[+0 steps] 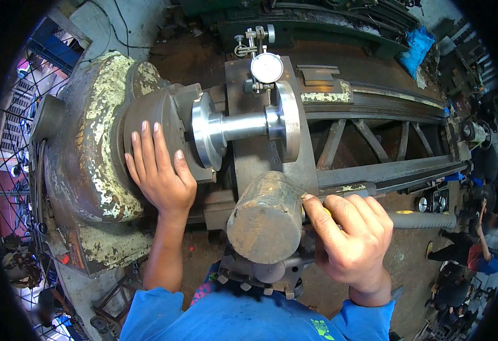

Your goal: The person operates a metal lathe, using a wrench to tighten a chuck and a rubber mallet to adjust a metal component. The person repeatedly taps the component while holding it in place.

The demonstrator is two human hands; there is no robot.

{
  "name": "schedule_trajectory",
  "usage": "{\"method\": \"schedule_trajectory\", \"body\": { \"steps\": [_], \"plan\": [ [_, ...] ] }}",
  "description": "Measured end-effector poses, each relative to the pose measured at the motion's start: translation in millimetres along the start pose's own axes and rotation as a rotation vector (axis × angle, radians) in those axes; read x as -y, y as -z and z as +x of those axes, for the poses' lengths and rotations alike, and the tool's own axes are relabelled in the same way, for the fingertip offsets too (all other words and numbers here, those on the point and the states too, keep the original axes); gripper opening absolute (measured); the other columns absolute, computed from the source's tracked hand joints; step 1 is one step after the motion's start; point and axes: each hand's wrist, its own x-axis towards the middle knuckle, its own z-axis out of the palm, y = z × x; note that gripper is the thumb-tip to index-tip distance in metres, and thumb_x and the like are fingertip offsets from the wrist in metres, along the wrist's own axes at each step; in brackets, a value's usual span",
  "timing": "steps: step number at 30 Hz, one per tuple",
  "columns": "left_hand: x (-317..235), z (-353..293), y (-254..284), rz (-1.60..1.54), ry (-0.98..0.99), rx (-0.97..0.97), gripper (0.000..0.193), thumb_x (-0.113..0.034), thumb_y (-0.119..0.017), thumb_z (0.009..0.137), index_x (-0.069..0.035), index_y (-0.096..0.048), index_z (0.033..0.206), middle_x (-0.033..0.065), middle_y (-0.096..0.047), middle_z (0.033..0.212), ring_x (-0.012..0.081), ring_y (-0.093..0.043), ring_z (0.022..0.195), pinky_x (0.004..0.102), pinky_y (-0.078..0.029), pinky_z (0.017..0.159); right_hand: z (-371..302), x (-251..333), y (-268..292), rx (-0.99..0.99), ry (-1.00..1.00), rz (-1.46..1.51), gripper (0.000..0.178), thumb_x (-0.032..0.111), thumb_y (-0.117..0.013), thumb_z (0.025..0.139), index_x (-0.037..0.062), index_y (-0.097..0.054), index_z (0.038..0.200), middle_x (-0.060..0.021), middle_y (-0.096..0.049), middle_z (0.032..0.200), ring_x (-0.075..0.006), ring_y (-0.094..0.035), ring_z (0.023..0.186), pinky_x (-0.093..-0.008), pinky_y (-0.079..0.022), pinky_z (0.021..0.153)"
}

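My left hand [161, 170] lies flat, fingers stretched out, on the dark lathe chuck [149, 122]. Clamped in the chuck is a shiny steel flanged shaft [243, 126], a wide disc at either end. My right hand [351, 233] is wrapped round the handle [422, 220] of a big mallet, close behind its head. The worn, cylindrical mallet head [265, 219] hangs in front of the carriage, apart from the shaft. Above the shaft's right disc stands a dial indicator [266, 68] on a small metal stand; its stem reaches down by that disc.
The paint-flaked headstock [98, 142] rises at the left. Rightward run the lathe bed rails [391, 165] with open ribs between them. A green machine [311, 31] stands behind, beside a blue plastic bag [418, 51]. Another person [479, 258] is at the far right.
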Motion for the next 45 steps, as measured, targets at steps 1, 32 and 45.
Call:
{"method": "schedule_trajectory", "body": {
  "steps": [1, 32, 45],
  "plan": [
    [0, -8, -3, -0.002, -0.001, -0.027, 0.057, -0.029, -0.055, 0.103, -0.006, -0.052, 0.154, 0.0145, -0.050, 0.161, 0.0361, -0.041, 0.152, 0.0537, -0.022, 0.126, 0, 0, 0, -0.004, 0.006, -0.001, 0.052, 0.008, -0.072, 0.056, 0.0017, -0.077, 0.108, -0.0088, -0.066, 0.085, -0.0251, -0.062, 0.068, -0.0374, -0.045, 0.060],
    [11, 156, -13, -0.291, -0.168, 0.455, 0.045, -0.026, -0.068, 0.099, -0.006, -0.065, 0.139, 0.0212, -0.064, 0.143, 0.0390, -0.059, 0.134, 0.0438, -0.044, 0.116, 0, 0, 4, 0.000, -0.035, 0.038, 0.049, 0.004, -0.075, 0.057, 0.0017, -0.076, 0.106, -0.0089, -0.068, 0.085, -0.0261, -0.065, 0.071, -0.0377, -0.047, 0.063],
    [5, 153, -7, -0.155, -0.154, 0.730, 0.038, -0.031, -0.062, 0.102, -0.011, -0.072, 0.134, 0.0133, -0.067, 0.135, 0.0356, -0.057, 0.131, 0.0510, -0.042, 0.111, -1, -1, 3, 0.020, -0.031, 0.022, 0.048, 0.002, -0.075, 0.057, 0.0033, -0.077, 0.105, -0.0073, -0.068, 0.084, -0.0247, -0.064, 0.069, -0.0373, -0.046, 0.062]
  ]
}}
